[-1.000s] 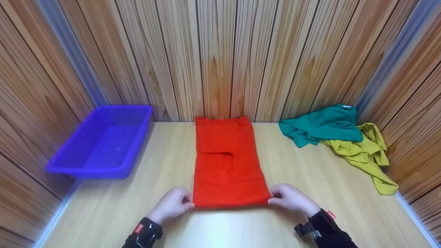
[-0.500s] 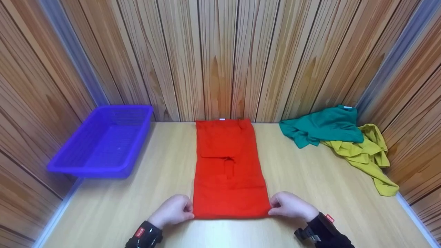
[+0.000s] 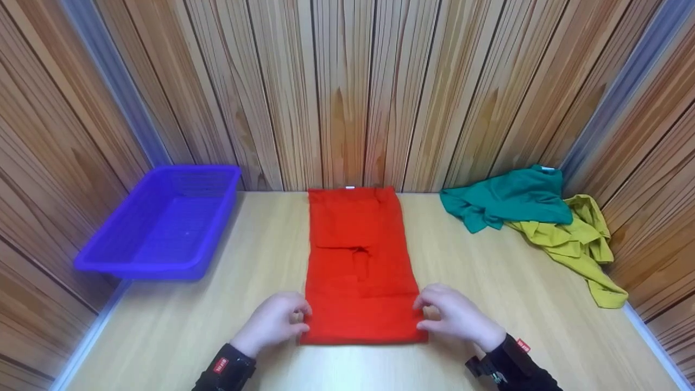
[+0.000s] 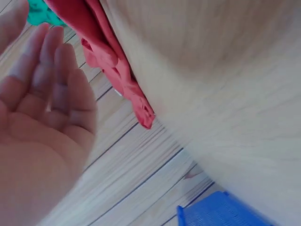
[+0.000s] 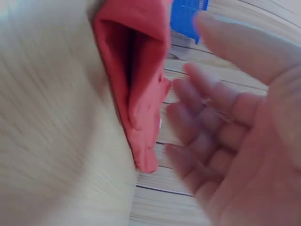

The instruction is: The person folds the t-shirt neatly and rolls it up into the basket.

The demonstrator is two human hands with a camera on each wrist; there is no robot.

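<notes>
A red folded garment (image 3: 358, 271) lies flat in a long rectangle on the table, its far end near the back wall with a small white tag showing. My left hand (image 3: 274, 320) is at its near left corner, fingers loosely bent and thumb apart from them. At the near right corner my right hand (image 3: 456, 315) has the same relaxed shape. Both wrist views show palms with nothing in them; the red cloth (image 4: 106, 52) lies beyond the left fingers. In the right wrist view the layered side of the garment (image 5: 136, 70) shows an open fold.
On the left stands a purple-blue plastic basket (image 3: 198, 266). A crumpled green garment (image 3: 510, 195) lies at the back right, partly over a yellow-green one (image 3: 586, 239). Wood-patterned walls (image 3: 347, 98) enclose the table at the back and sides.
The garment's near edge was drawn toward me, then stayed put. Both hands, which pinched its near corners, have let go; their fingers have parted from the thumbs and risen slightly.
</notes>
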